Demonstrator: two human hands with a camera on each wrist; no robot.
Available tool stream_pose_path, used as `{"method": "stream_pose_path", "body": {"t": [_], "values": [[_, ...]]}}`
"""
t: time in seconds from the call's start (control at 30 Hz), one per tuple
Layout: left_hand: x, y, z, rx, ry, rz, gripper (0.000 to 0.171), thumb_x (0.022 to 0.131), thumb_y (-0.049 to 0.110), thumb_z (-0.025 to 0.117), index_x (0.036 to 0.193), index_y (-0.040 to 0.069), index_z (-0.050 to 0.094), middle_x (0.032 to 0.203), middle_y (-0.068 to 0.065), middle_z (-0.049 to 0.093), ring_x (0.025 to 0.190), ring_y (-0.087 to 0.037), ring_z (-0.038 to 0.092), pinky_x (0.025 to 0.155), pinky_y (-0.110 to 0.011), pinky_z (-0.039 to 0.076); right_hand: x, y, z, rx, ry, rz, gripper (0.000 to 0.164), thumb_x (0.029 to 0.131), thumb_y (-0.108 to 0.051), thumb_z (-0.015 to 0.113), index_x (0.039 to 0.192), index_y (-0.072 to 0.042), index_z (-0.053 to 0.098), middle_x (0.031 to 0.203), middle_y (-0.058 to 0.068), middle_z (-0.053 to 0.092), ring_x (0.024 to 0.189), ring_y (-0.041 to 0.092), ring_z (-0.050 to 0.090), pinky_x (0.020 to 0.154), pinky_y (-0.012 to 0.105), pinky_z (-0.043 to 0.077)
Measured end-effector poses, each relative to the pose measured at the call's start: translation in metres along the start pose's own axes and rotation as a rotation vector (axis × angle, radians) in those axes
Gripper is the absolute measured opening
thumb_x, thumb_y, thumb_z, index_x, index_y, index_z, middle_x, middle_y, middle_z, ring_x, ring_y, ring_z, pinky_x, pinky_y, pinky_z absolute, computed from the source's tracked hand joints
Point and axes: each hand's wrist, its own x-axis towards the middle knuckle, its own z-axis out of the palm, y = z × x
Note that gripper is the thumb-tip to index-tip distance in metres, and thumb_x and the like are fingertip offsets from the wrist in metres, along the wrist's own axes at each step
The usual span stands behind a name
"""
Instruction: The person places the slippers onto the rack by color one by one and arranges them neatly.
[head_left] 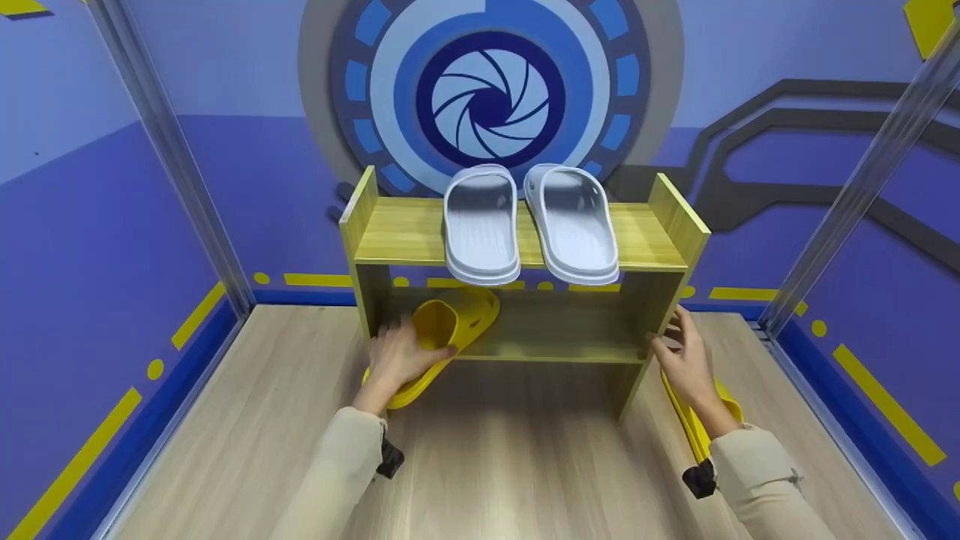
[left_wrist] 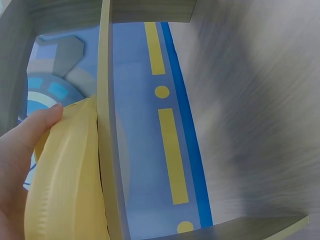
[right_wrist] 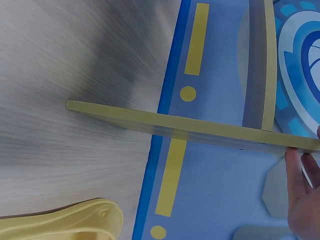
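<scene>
We see the left hand (head_left: 396, 354) curled round a yellow clog (head_left: 466, 334), thumb on its near side; the far fingertips are partly hidden at the clog's opening, and the wrist view cuts off all but the thumb side. The clog lies at the left end of the lower shelf (head_left: 555, 326) of the wooden shoe rack (head_left: 649, 234), heel jutting past the front edge; we cannot tell whether its whole sole touches the board. The right hand (head_left: 686, 364) grips the rack's right side panel, fingers on the outer face; only a fingertip shows on the inner side, cropped at the wrist view's edge. A second yellow clog (right_wrist: 60, 220) rests on the counter (head_left: 487, 480) right of the rack, mostly covered by the right wrist from above. We note two pale clogs (head_left: 482, 236) side by side on the top shelf, heels overhanging.
</scene>
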Motion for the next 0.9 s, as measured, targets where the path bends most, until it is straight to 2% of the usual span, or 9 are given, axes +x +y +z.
{"method": "stream_pose_path", "body": {"t": [0.1, 0.23, 0.37, 0.47, 0.73, 0.9], "values": [[-0.004, -0.003, -0.002, -0.005, 0.005, 0.029, 0.089, 0.063, 0.059, 0.065, 0.120, -0.005, 0.042, 0.103, -0.020, 0.053, 0.092, -0.037, 0.049, 0.077, -0.048, 0.039, -0.001, -0.001, 0.000, -0.006, 0.001, 0.001, 0.056, 0.084, -0.008, 0.056, 0.135, -0.014, 0.032, 0.117, 0.011, 0.048, 0.100, 0.025, 0.051, 0.076, 0.038, 0.045], [-0.014, -0.010, -0.007, -0.024, 0.008, 0.075, 0.083, 0.064, 0.054, 0.069, 0.120, 0.000, 0.043, 0.099, -0.015, 0.051, 0.086, -0.031, 0.048, 0.074, -0.042, 0.041, -0.001, -0.002, 0.000, -0.006, -0.002, 0.009, 0.057, 0.085, -0.009, 0.056, 0.136, -0.014, 0.031, 0.118, 0.011, 0.047, 0.101, 0.025, 0.050, 0.077, 0.041, 0.044], [-0.027, -0.019, -0.013, -0.037, -0.025, 0.087, 0.083, 0.064, 0.051, 0.071, 0.125, 0.004, 0.040, 0.102, -0.012, 0.049, 0.088, -0.027, 0.047, 0.076, -0.042, 0.041, -0.001, -0.002, 0.000, -0.006, -0.007, 0.014, 0.057, 0.085, -0.010, 0.055, 0.136, -0.014, 0.030, 0.119, 0.012, 0.047, 0.101, 0.026, 0.050, 0.078, 0.043, 0.044], [-0.036, -0.027, -0.019, -0.066, -0.049, 0.111, 0.085, 0.065, 0.046, 0.073, 0.128, 0.002, 0.037, 0.108, -0.014, 0.049, 0.093, -0.028, 0.047, 0.081, -0.045, 0.038, -0.001, -0.002, 0.000, -0.004, -0.013, 0.017, 0.057, 0.085, -0.010, 0.055, 0.136, -0.014, 0.030, 0.119, 0.012, 0.046, 0.102, 0.026, 0.050, 0.078, 0.043, 0.043], [-0.051, -0.049, -0.035, -0.224, -0.125, 0.156, 0.077, 0.065, 0.026, 0.077, 0.126, -0.003, 0.041, 0.113, -0.014, 0.049, 0.096, -0.026, 0.047, 0.080, -0.042, 0.038, 0.000, -0.001, 0.001, 0.011, -0.013, 0.014, 0.057, 0.086, -0.010, 0.055, 0.137, -0.013, 0.029, 0.119, 0.012, 0.046, 0.102, 0.026, 0.049, 0.078, 0.044, 0.043], [-0.055, -0.057, -0.038, -0.329, -0.182, 0.168, 0.069, 0.066, 0.014, 0.076, 0.124, -0.003, 0.044, 0.111, -0.013, 0.049, 0.095, -0.025, 0.046, 0.081, -0.042, 0.039, 0.000, 0.000, 0.001, 0.002, -0.006, 0.008, 0.056, 0.086, -0.012, 0.055, 0.136, -0.012, 0.030, 0.118, 0.012, 0.047, 0.101, 0.026, 0.050, 0.077, 0.040, 0.044]]}}
